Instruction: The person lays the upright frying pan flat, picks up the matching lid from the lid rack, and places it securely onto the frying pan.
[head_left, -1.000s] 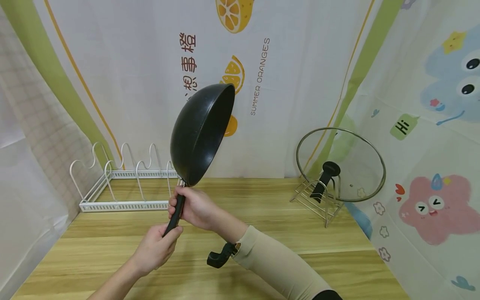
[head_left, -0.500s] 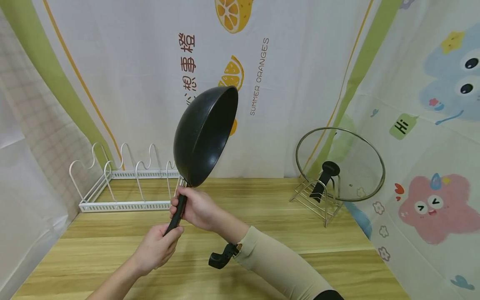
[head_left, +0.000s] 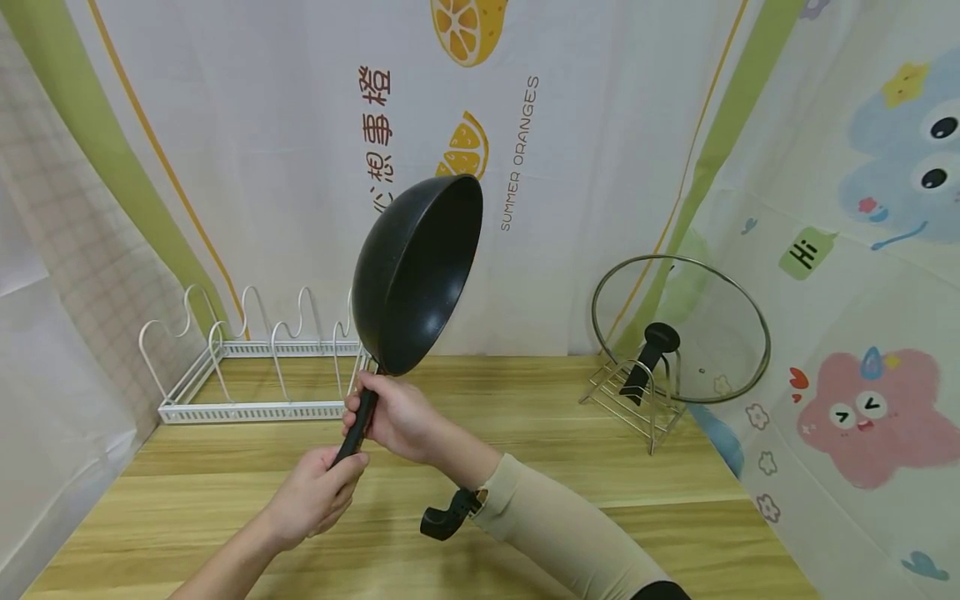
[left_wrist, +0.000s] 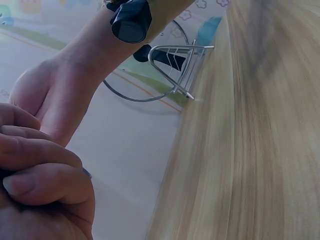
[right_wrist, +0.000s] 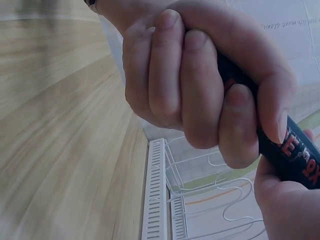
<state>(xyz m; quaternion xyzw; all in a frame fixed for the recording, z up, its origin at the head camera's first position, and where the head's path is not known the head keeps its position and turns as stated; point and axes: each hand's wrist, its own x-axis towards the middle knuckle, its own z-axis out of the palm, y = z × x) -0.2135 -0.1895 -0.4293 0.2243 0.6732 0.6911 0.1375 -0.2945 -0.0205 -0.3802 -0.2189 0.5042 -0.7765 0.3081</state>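
Observation:
A black wok is held up above the table, tilted, its hollow facing right in the head view. The left hand grips the lower end of its black handle, with the thumb lying along the top. Just below the bowl, the right hand holds the same handle with curled fingers. In the right wrist view the curled fingers of the left hand wrap the handle, which bears red lettering, and part of the right hand shows at the lower right. The left wrist view hides most of the handle.
A white wire rack stands at the back left of the wooden table, partly behind the wok. At the right, a glass lid with a black knob leans upright in a small metal wire stand. Printed curtains enclose the table.
The wok has shifted slightly right and a little down, its hollow turning a touch more into view. Both hands keep their hold on the handle; the right one follows slightly right.

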